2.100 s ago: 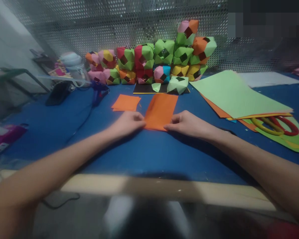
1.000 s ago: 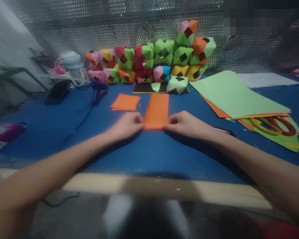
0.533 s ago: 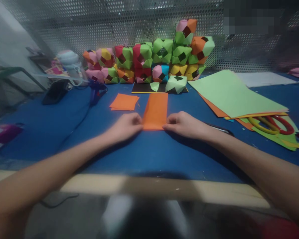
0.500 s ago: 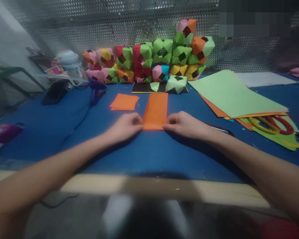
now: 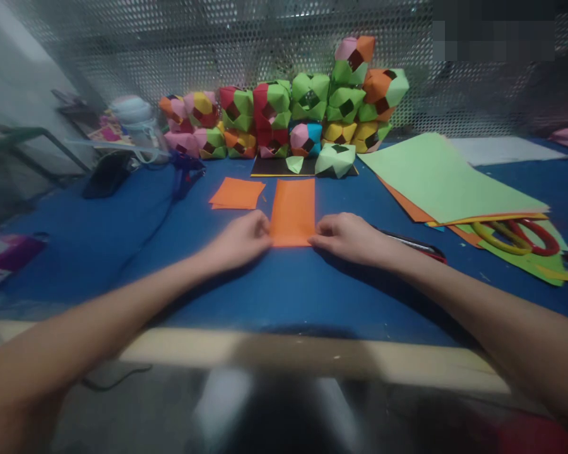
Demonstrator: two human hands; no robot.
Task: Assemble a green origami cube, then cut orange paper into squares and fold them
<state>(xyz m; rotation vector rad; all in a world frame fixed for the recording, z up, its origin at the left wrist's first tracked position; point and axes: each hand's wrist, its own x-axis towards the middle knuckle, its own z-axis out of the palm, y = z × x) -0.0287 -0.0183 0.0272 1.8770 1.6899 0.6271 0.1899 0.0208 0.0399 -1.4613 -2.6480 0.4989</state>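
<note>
A folded orange paper strip point(image 5: 293, 210) lies flat on the blue table point(image 5: 284, 284), long side running away from me. My left hand point(image 5: 239, 239) pinches its near left corner with curled fingers. My right hand point(image 5: 345, 236) pinches the near right corner the same way. A small stack of orange paper squares point(image 5: 237, 193) lies just left of the strip.
Several coloured folded paper cubes point(image 5: 307, 107) are stacked against the perforated metal wall. Large green and orange sheets point(image 5: 449, 183) lie at right with red and yellow scissors point(image 5: 520, 234). A dark tool point(image 5: 416, 244) lies behind my right wrist. A blue glue gun point(image 5: 185, 170) and a black object point(image 5: 108, 173) sit at left.
The orange paper has become narrower, folded in along its right side. Both hands stayed at its near corners and barely shifted.
</note>
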